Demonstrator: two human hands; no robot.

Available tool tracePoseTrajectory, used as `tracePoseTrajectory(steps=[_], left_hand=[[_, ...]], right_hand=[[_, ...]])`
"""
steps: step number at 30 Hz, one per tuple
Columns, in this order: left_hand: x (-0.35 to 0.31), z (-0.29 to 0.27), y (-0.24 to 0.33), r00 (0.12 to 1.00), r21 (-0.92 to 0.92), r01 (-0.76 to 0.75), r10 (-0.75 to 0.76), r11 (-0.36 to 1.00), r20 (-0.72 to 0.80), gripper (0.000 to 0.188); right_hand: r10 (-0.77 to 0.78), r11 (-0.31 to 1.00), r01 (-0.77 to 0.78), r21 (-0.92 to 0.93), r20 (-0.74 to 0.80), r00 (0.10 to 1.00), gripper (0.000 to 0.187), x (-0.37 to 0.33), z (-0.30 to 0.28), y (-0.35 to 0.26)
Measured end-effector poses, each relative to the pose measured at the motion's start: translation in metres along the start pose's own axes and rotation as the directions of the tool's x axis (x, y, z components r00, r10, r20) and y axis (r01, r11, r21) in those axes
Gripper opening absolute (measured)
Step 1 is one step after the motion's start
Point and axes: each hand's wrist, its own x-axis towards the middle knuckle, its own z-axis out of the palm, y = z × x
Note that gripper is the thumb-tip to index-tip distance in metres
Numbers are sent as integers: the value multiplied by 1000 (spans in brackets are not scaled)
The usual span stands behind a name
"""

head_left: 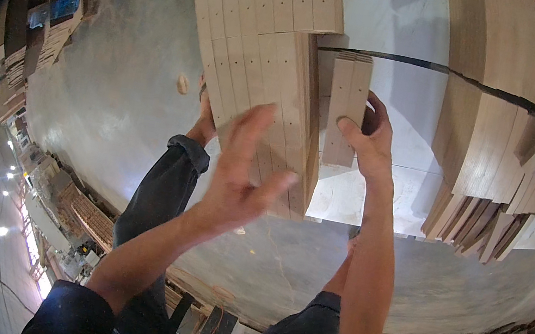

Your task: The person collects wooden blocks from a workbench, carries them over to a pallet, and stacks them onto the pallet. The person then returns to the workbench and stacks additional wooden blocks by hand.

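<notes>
My right hand [373,143] grips the right side of a short stack of pale wooden boards [349,96], its thumb lying over the top board and its fingers partly hidden along the edge. The stack lies on a white surface [406,91]; small dark holes show in its top boards. To the left, my left hand [242,170] is spread, fingers and thumb apart, with nothing in it. It is over the near part of a large stack of drilled boards [257,65]; whether it touches them I cannot tell.
At the right of the white surface stand more plain wooden boards [485,148], some leaning loosely at the edge. A dark gap [408,61] crosses the surface. Grey concrete floor [117,83] surrounds it, with a small wooden scrap [182,85] on it. Wood piles [88,210] line the background.
</notes>
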Motion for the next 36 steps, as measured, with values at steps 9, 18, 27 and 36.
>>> tracePoseTrajectory(steps=[9, 18, 27, 36], left_hand=[[-5, -42, -73, 965, 63, 194, -179, 979, -190, 65], [9, -27, -96, 919, -48, 345, -348, 937, -183, 80], [16, -28, -105, 894, -188, 386, -417, 903, -165, 88], [14, -24, -104, 888, -71, 401, -407, 913, -213, 83]], right_hand=[[3, 987, -8, -157, -28, 1000, 89, 39, 32, 6], [43, 956, -54, -290, -45, 998, 91, 41, 31, 2], [-12, 948, 2, -317, -29, 1000, 86, 35, 39, 12], [-100, 856, 56, -514, -59, 993, 79, 39, 36, 21]])
